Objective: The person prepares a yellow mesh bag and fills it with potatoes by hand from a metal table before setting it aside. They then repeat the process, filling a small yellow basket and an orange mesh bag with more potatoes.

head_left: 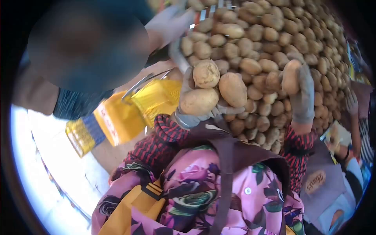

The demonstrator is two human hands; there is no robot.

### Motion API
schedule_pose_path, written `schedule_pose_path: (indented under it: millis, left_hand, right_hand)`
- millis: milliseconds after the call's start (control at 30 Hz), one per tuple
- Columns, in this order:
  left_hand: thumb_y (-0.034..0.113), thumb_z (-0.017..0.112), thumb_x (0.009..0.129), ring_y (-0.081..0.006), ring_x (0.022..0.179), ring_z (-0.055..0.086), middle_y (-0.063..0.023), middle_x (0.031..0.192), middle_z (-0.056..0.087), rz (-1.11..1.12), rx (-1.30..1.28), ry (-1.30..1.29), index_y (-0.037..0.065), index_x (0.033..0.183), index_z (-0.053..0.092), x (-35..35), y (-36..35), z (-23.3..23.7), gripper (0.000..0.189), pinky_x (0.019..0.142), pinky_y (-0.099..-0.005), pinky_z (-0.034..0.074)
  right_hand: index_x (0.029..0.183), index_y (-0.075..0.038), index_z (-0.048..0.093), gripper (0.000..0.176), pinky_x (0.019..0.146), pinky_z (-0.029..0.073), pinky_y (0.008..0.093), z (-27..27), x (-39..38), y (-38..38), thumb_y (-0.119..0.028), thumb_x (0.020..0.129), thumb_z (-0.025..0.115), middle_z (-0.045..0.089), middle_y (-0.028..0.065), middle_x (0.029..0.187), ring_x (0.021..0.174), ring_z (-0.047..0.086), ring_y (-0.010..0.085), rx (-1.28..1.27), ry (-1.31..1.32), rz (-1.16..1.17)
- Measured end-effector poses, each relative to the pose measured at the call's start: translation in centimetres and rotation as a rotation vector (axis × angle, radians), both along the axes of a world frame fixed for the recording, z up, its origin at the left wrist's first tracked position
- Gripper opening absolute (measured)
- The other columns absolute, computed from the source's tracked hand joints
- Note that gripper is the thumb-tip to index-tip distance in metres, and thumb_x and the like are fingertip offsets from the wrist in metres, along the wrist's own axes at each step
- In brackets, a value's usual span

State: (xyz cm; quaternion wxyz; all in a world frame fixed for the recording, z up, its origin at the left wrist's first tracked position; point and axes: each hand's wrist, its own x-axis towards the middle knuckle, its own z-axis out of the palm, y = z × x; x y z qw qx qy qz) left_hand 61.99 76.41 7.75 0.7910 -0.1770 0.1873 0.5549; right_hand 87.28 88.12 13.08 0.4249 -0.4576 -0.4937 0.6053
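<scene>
My left hand (187, 118), in a light grey glove, cups several potatoes against its palm and fingers. A rough-skinned round potato (206, 73) sits on top, with a smoother oval one (233, 90) to its right and another pale potato (199, 102) below. To the right, my right hand (304, 94), also gloved, is closed around a single brown potato (290, 77). Both hands are over a large heap of potatoes (270, 55), the right one close above its near part.
A co-worker's gloved hand (169, 23) reaches toward the heap at upper left. Yellow mesh bags (156, 100) with a metal handle hang at my left. At right, another person's gloved hand (351, 102) is beside the heap, near a person in a brown apron (319, 188).
</scene>
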Motion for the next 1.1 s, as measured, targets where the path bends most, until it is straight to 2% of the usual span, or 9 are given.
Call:
schedule_pose_path:
  millis: [133, 233, 300, 400, 500, 600, 767, 933, 1100]
  left_hand:
    - [0.076, 0.047, 0.085, -0.0333, 0.141, 0.035, -0.0131, 0.151, 0.041, 0.060, 0.357, 0.404, 0.017, 0.147, 0.039, -2.1, -7.2, -5.2, 0.086, 0.118, -0.0592, 0.022]
    - [0.070, 0.052, 0.087, -0.0403, 0.137, 0.037, -0.0169, 0.149, 0.041, 0.244, -0.048, 0.054, 0.010, 0.144, 0.043, -6.6, -11.9, -7.3, 0.083, 0.116, -0.0618, 0.024]
    - [0.066, 0.052, 0.089, -0.0417, 0.136, 0.038, -0.0180, 0.147, 0.043, 0.257, -0.202, 0.180, 0.009, 0.141, 0.045, -8.9, -12.0, -11.4, 0.077, 0.116, -0.0620, 0.025]
    - [0.062, 0.052, 0.091, -0.0424, 0.136, 0.039, -0.0196, 0.144, 0.045, 0.402, -0.272, 0.111, 0.009, 0.139, 0.046, -13.8, -13.8, -22.7, 0.072, 0.117, -0.0618, 0.026]
    - [0.061, 0.051, 0.094, -0.0391, 0.133, 0.041, -0.0184, 0.144, 0.042, 0.500, -0.419, 0.340, 0.008, 0.146, 0.036, -11.7, -12.1, -20.7, 0.076, 0.111, -0.0570, 0.034]
    - [0.057, 0.050, 0.096, -0.0384, 0.119, 0.053, -0.0199, 0.140, 0.045, 0.332, -0.502, 0.447, 0.006, 0.136, 0.044, -11.3, -11.7, -20.6, 0.065, 0.098, -0.0551, 0.047]
    - [0.041, 0.051, 0.100, -0.0304, 0.107, 0.057, -0.0158, 0.126, 0.052, 0.234, -0.442, 0.762, 0.002, 0.126, 0.053, -6.6, -9.0, -14.2, 0.046, 0.096, -0.0387, 0.048]
    - [0.018, 0.063, 0.087, -0.0352, 0.117, 0.053, -0.0185, 0.131, 0.053, -0.136, 0.577, 2.220, 0.003, 0.134, 0.051, 0.9, -2.5, -6.6, 0.051, 0.103, -0.0422, 0.042]
    - [0.023, 0.069, 0.080, -0.0400, 0.125, 0.047, -0.0190, 0.134, 0.052, -0.201, 1.098, 2.379, 0.012, 0.134, 0.053, 8.8, 8.5, -6.2, 0.057, 0.106, -0.0513, 0.038]
  right_hand:
    - [0.125, 0.002, 0.056, 0.045, 0.085, 0.049, 0.0290, -3.7, -4.8, -1.7, -0.033, 0.096, 0.057, 0.062, 0.0079, 0.110, 0.094, 0.061, 0.0148, -0.286, 0.301, 0.392]
    - [0.119, -0.006, 0.060, 0.046, 0.072, 0.050, 0.0372, -8.0, -12.1, -3.9, -0.035, 0.085, 0.069, 0.063, 0.0081, 0.093, 0.085, 0.062, 0.0197, -0.291, -0.071, 0.511]
    - [0.117, -0.005, 0.057, 0.048, 0.084, 0.050, 0.0448, -13.0, -14.5, -4.8, -0.038, 0.085, 0.069, 0.062, 0.0180, 0.105, 0.097, 0.061, 0.0363, 0.509, -0.557, 0.526]
    - [0.120, -0.005, 0.055, 0.051, 0.088, 0.048, 0.0468, -12.7, -15.8, -6.3, -0.040, 0.086, 0.067, 0.060, 0.0168, 0.110, 0.106, 0.057, 0.0391, 0.621, -0.718, 0.528]
    - [0.124, -0.007, 0.054, 0.052, 0.093, 0.046, 0.0471, -11.9, -16.0, -7.1, -0.041, 0.086, 0.065, 0.056, 0.0167, 0.116, 0.114, 0.053, 0.0391, 0.344, -0.550, 0.501]
    - [0.116, -0.006, 0.055, 0.046, 0.099, 0.042, 0.0511, -11.7, -16.6, -10.2, -0.037, 0.083, 0.067, 0.053, 0.0220, 0.117, 0.117, 0.050, 0.0418, 0.791, -0.336, 0.470]
    - [0.126, -0.011, 0.059, 0.053, 0.097, 0.042, 0.0489, -7.5, -5.0, -3.7, -0.021, 0.075, 0.071, 0.059, 0.0150, 0.118, 0.113, 0.053, 0.0370, 0.471, -0.961, 0.207]
    - [0.124, -0.010, 0.061, 0.047, 0.100, 0.041, 0.0487, -11.1, 7.6, -2.3, -0.027, 0.081, 0.069, 0.059, 0.0160, 0.127, 0.117, 0.053, 0.0370, 0.567, -1.126, -0.079]
    - [0.125, -0.009, 0.061, 0.048, 0.100, 0.042, 0.0476, -11.2, 10.5, -0.6, -0.028, 0.082, 0.069, 0.060, 0.0188, 0.122, 0.115, 0.055, 0.0389, 0.432, -1.139, -0.340]
